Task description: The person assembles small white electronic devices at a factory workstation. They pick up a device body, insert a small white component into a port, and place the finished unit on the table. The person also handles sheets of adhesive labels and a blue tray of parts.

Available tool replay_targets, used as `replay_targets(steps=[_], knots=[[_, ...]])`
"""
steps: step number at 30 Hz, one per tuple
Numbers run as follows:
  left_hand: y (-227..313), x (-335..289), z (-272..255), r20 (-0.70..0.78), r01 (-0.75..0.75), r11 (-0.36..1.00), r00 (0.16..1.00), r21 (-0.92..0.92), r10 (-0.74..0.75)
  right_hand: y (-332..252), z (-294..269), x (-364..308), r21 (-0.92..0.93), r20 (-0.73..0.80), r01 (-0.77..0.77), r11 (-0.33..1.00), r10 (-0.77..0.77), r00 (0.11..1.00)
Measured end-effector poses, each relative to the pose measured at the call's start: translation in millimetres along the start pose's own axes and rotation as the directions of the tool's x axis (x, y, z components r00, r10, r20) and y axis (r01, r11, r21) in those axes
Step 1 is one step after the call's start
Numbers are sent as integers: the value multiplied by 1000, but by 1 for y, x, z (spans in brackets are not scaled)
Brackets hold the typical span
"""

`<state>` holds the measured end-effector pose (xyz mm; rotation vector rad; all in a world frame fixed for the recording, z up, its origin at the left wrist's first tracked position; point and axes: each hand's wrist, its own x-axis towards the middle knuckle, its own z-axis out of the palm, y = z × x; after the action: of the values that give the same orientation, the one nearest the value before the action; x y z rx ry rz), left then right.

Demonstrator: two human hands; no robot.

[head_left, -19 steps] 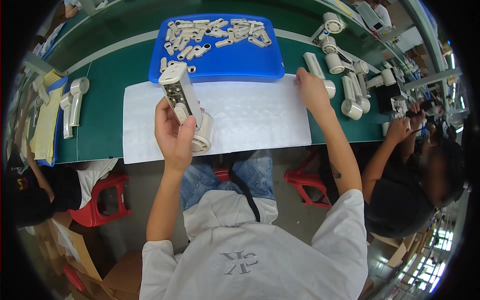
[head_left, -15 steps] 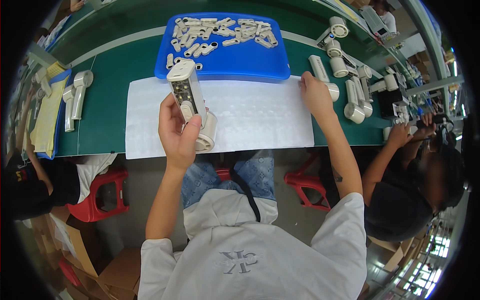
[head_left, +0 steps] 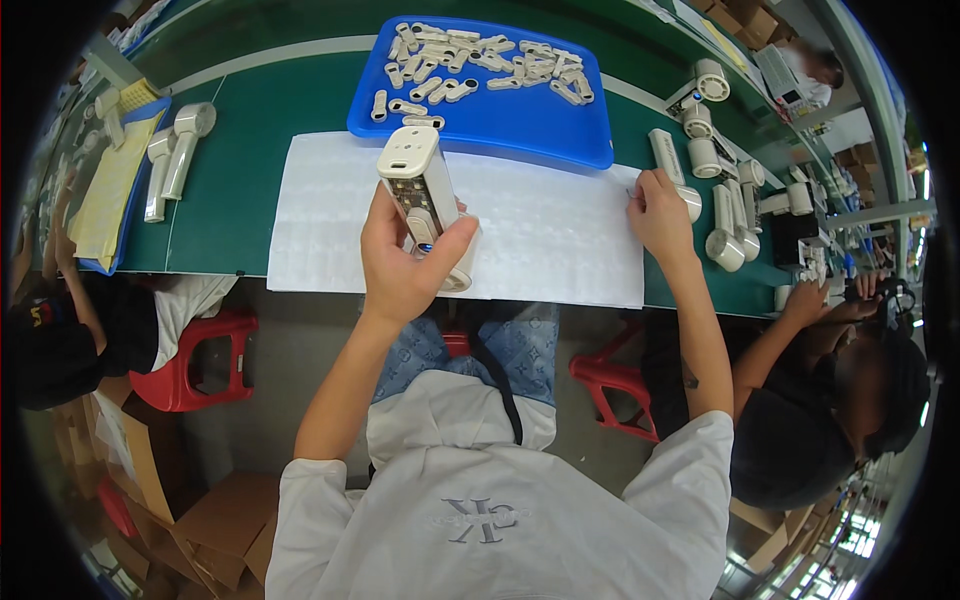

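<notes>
Likely holding step: left hand (head_left: 405, 268) clamped white unit (head_left: 437, 185), right hand (head_left: 661, 217) curled at its 3 o'clock, fingers' pinch unclear; next apparently needed steadiness.

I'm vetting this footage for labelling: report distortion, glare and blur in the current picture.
Head view: black corners, and the green table bends along its far edge; head view: bright panes at lower right burn out to white; head view: the left hand and the white device it grips look fairly sharp.

Green bench (head_left: 245, 125); on it white sheet (head_left: 545, 235), blue tray (head_left: 520, 125), white devices (head_left: 664, 152)
</notes>
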<state>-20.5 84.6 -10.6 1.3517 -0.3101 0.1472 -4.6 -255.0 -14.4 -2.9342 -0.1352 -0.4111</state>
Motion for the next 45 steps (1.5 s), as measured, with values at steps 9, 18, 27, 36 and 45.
replay_targets(steps=[9,18,27,36,45], knots=[[9,7,9,100,24,1000,995,-9,-23,-45,-44,-20,629,-157,-9,777,139,978],[14,19,26,416,-297,944,883,140,216,-152,-80,-35,999,9,-9,38,-18,1000],[2,14,35,379,-355,920,884,168,273,-170,-57,-32,978,-94,94,189,-12,996],[7,14,37,366,-321,929,900,187,237,-171,-56,-30,949,-129,138,282,-51,990],[6,15,38,370,-315,931,900,185,231,-173,-59,-30,943,-126,136,305,-52,991]])
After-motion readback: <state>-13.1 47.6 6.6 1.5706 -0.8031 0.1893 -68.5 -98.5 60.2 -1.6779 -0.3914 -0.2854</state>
